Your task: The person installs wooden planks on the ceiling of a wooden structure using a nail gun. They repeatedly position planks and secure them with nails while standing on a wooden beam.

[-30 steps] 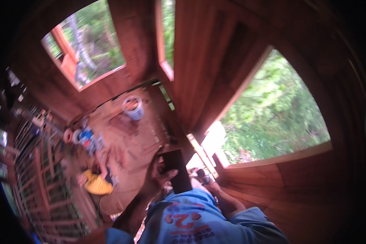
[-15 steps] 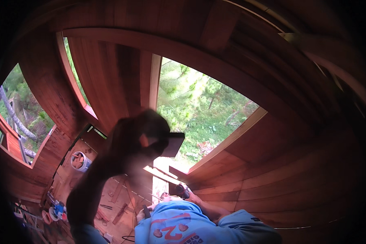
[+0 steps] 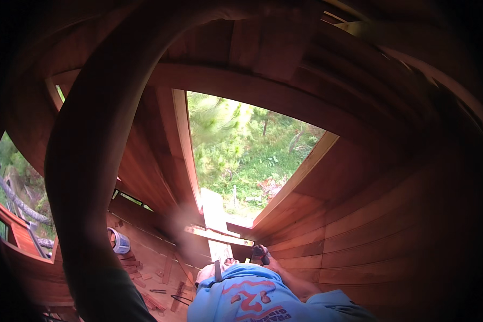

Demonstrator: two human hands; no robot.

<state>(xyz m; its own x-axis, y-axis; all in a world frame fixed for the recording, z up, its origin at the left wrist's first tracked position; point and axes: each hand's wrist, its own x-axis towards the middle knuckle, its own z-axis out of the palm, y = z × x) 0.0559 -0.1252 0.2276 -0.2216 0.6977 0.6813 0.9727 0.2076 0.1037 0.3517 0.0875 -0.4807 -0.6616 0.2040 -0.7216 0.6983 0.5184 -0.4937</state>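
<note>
My left arm (image 3: 94, 161) is raised along the left side and bends over the top of the view. My left hand (image 3: 263, 9) is lost in shadow at the upper edge, so its fingers and anything in them are hidden. Low beside my blue shirt, my right hand (image 3: 272, 263) is closed around a dark handheld tool (image 3: 260, 254), whose exact kind is unclear. Just ahead of that tool lies a pale narrow strip (image 3: 220, 235), crossing a brightly lit board (image 3: 213, 212) below the window opening.
Reddish plank walls (image 3: 354, 231) curve round the window opening (image 3: 252, 155). A white bucket (image 3: 121, 242) stands on the wooden floor at the left, with scattered wood offcuts (image 3: 131, 263) nearby. A dark cable (image 3: 181, 299) lies near my shirt.
My left hand has risen from mid-view to the upper edge; the flat dark piece seen in it before is now hidden. The view has shifted, with my right hand still on the tool.
</note>
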